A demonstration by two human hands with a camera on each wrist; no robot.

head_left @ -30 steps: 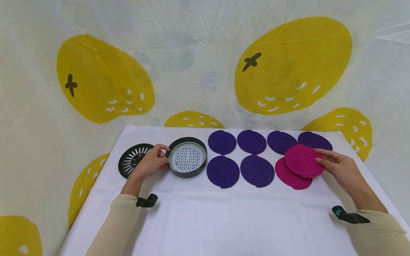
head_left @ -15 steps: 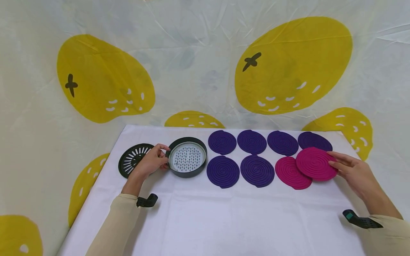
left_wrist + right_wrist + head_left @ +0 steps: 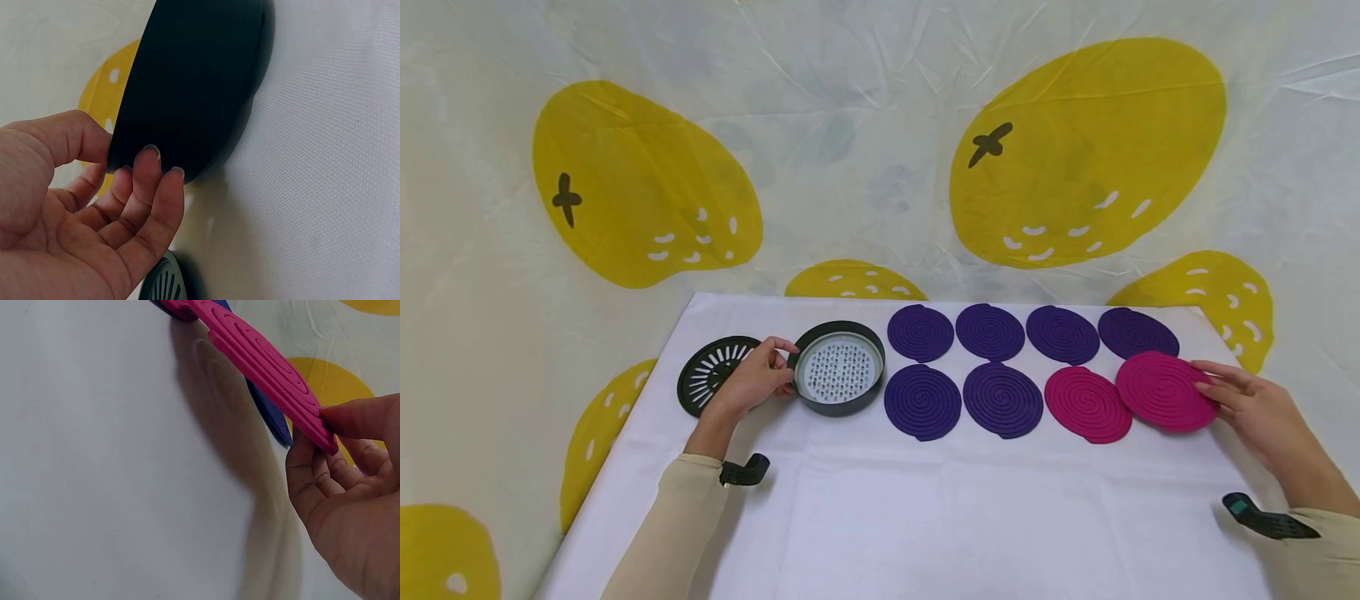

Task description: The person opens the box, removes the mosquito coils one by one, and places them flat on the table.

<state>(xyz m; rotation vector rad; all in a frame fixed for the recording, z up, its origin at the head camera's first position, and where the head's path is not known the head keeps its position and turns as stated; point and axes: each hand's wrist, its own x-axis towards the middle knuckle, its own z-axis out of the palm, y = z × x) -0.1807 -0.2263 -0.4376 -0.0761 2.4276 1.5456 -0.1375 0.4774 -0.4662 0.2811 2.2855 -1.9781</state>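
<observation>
My left hand (image 3: 752, 383) pinches the side of a dark round container (image 3: 842, 409) with a pale grater plate (image 3: 838, 371) set inside it. The left wrist view shows the fingertips against the container's dark outer wall (image 3: 187, 81). My right hand (image 3: 1270, 421) holds a pink spiral coaster (image 3: 1163, 392) by its right edge, between thumb and fingers. In the right wrist view this held coaster (image 3: 269, 375) is tilted above the white cloth and casts a shadow. Left of it lies a second pink coaster (image 3: 1086, 406), flat on the table.
Several purple spiral coasters (image 3: 921, 333) lie flat in two rows across the table's back half. A dark slotted disc (image 3: 709, 377) lies at the left, partly behind my left hand. The white-covered table (image 3: 925, 517) ends at a patterned curtain (image 3: 865, 167).
My right hand has carried the held pink coaster rightward and slightly nearer, off the other pink coaster, which is now almost wholly uncovered. The left hand and container have stayed put.
</observation>
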